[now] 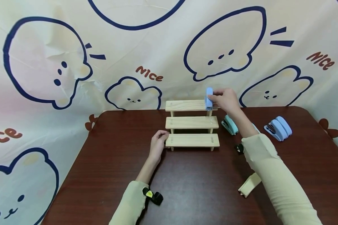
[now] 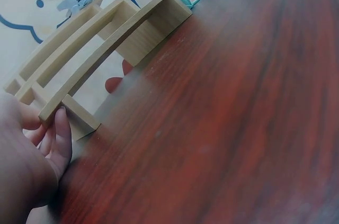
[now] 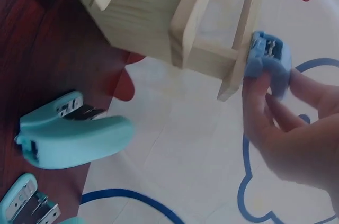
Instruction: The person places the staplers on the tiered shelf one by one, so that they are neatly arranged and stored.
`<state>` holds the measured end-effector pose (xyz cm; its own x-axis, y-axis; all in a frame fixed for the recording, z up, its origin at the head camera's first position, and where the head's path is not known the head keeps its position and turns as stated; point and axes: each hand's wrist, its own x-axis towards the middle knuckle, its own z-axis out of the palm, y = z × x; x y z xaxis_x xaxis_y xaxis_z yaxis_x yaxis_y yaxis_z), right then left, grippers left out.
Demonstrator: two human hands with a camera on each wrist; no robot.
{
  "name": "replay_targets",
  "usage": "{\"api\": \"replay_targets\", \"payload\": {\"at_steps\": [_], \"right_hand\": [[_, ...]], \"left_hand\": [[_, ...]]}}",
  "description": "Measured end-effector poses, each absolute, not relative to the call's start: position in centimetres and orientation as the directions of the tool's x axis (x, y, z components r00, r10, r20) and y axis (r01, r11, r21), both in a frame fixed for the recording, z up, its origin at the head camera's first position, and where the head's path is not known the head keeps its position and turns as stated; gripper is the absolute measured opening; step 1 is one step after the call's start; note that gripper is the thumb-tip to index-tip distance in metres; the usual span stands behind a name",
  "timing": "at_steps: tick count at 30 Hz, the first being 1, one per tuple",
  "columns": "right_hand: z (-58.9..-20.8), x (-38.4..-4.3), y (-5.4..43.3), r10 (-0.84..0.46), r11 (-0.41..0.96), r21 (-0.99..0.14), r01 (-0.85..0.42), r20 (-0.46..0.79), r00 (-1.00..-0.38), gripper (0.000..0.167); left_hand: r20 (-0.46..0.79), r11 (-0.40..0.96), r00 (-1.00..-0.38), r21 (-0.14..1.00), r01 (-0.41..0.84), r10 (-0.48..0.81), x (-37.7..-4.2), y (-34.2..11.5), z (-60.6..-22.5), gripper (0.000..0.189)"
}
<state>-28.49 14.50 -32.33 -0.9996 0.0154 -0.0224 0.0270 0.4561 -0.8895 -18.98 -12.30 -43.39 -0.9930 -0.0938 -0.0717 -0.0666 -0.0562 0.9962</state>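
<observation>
A three-tier wooden stand (image 1: 192,140) with pale boards stands at the far side of the table. My left hand (image 1: 157,144) grips the left end of its lowest board; thumb and fingers close around the board end (image 2: 53,108) in the left wrist view. In my right hand (image 1: 226,99) is a small light-blue stapler (image 1: 208,99), pinched between thumb and fingers. It is upright at the right end of the top board. The right wrist view shows the stapler (image 3: 269,57) beside that board's end; whether it bears on the wood I cannot tell.
Right of the stand lies a teal stapler (image 1: 229,125); a second teal stapler (image 3: 26,203) is mostly hidden by my right arm. Blue staplers (image 1: 278,128) sit farther right. A pale yellow stapler (image 1: 250,184) lies partly under my right sleeve. A printed cloth (image 1: 169,47) hangs behind the table.
</observation>
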Motion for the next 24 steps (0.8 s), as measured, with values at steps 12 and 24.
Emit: {"api": "replay_targets", "payload": {"at_steps": [12,24], "right_hand": [[-36.0,-25.1,19.5,0.058,0.357,-0.934,-0.007,0.029,-0.998,0.049],[-39.5,-23.2,23.4,0.122,0.223,-0.966,0.13,-0.105,-0.987,0.054]], "left_hand": [[-0.067,-0.021,-0.992,0.998,-0.065,-0.107,-19.1,-12.6,-43.5,0.021],[-0.082,-0.011,-0.99,0.997,-0.082,-0.113,-19.0,-12.2,-43.3,0.023]]}}
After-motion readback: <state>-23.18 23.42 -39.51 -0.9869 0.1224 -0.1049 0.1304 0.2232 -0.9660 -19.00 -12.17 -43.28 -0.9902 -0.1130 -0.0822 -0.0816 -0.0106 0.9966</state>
